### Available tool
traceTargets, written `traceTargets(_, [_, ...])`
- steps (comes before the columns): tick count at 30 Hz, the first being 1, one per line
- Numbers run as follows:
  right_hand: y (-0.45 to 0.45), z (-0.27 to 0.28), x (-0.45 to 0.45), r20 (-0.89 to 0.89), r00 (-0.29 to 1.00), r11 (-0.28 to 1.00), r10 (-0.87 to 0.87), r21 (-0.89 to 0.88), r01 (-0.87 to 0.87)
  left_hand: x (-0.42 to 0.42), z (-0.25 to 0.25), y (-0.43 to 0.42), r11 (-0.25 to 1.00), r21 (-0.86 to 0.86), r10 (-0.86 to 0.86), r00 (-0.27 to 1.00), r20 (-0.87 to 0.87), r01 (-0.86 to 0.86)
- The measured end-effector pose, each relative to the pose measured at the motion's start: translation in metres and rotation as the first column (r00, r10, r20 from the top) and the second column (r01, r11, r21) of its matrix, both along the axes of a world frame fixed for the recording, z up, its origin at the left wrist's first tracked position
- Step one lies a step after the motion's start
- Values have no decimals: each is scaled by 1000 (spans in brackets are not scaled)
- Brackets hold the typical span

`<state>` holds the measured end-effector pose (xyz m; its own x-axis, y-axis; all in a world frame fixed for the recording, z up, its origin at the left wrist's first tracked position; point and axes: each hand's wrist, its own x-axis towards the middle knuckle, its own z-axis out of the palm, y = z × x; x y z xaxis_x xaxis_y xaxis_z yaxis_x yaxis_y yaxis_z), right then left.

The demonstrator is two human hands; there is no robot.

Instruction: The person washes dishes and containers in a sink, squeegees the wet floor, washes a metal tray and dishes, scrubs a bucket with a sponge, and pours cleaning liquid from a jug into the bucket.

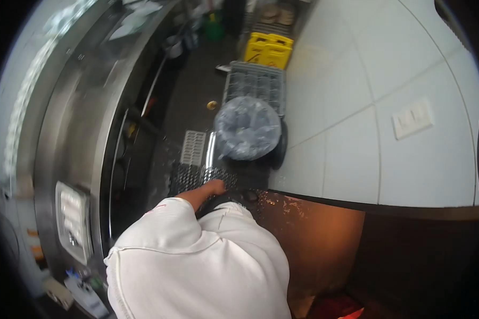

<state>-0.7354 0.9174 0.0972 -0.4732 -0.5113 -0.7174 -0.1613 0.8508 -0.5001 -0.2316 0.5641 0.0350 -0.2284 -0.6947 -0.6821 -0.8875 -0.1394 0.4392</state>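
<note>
My left hand [216, 186] is in front of my waist, past the short white sleeve, over a dark perforated mat [184, 178]. It is small and blurred; its fingers cannot be made out, nor whether they hold anything. My right hand is not in view. Ahead on the floor is a round bin with a clear plastic liner [247, 127]. Beside it, to the left, lies a light slotted grate [193, 148]. Behind the bin is a grey divided rack [255, 82].
A steel counter [80, 127] with a white tray [73, 220] runs along the left. A yellow folding floor sign [267, 50] is beyond the rack. White tiled wall [346, 117] with a switch plate [412, 118] is on the right, above a brown panel [316, 234].
</note>
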Motion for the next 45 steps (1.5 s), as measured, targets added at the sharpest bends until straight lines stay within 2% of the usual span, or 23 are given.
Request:
traceTargets(2, [-6,-1,-17,17,990,990,143,20,-143,62,-11,63,961,75,261,963,68,-266])
traceTargets(3, [-8,-2,-25,28,976,976,216,29,-217,89,-8,92,913,59,397,914,85,-403])
traceTargets(5, [-22,-2,-39,57,948,949,312,35,-314,129,15,142,796,32,599,795,100,-604])
traceTargets(6, [-34,-4,-45,91,951,953,294,44,-299,148,29,165,738,27,669,736,105,-675])
traceTargets(8, [-57,-4,-56,156,977,983,147,85,-161,203,25,229,713,47,692,713,112,-700])
traceTargets(10, [-106,-40,-61,124,943,951,-309,64,303,230,1,271,547,25,833,547,76,-837])
traceTargets(12, [-160,-27,-24,192,920,928,-341,-90,362,237,-8,292,401,67,913,404,51,-914])
traceTargets(14, [-202,-12,27,201,968,970,-152,-157,185,240,1,299,296,165,951,307,47,-941])
traceTargets(16, [-226,-9,70,203,960,975,192,-154,-162,238,3,296,216,212,974,225,17,-953])
traceTargets(17, [-235,-5,99,169,933,944,318,-148,-295,237,2,291,173,233,984,179,2,-957])
traceTargets(19, [-249,11,154,108,821,827,561,-125,-549,238,-8,282,181,256,983,172,-56,-949])
traceTargets(22, [-203,-216,79,-29,507,472,861,-327,-819,250,4,263,190,250,979,163,-124,-949])
traceTargets(23, [-212,-214,94,15,522,507,853,-266,-820,259,7,257,204,242,974,171,-150,-949])
traceTargets(26, [-245,-193,146,123,582,592,804,-79,-802,292,24,240,139,248,977,92,-194,-959])
traceTargets(28, [-286,-167,185,175,620,624,765,40,-781,320,10,236,27,282,987,-20,-162,-959])
traceTargets(30, [-353,-87,255,230,695,717,681,-19,-697,342,1,241,-89,321,983,-135,-125,-943])
traceTargets(31, [-391,-27,305,260,726,759,637,-47,-649,355,-1,241,-139,338,976,-186,-110,-931])
traceTargets(33, [-446,-27,344,303,793,827,528,29,-562,381,5,235,-187,349,962,-244,-126,-918])
traceTargets(35, [-495,-21,385,210,740,767,639,-101,-634,393,12,230,-178,352,947,-257,-193,-919])
traceTargets(36, [-521,-15,403,151,713,729,684,-162,-665,397,14,226,-227,358,929,-311,-200,-906])
traceTargets(41, [-638,13,495,109,685,685,720,-266,-678,397,16,216,-365,369,863,-459,-212,-855])
traceTargets(43, [-697,25,527,127,663,660,738,-341,-669,395,-1,222,-265,304,888,-355,-294,-915])
traceTargets(45, [-774,36,559,75,675,645,734,-389,-658,384,-26,233,-424,368,834,-515,-197,-827])
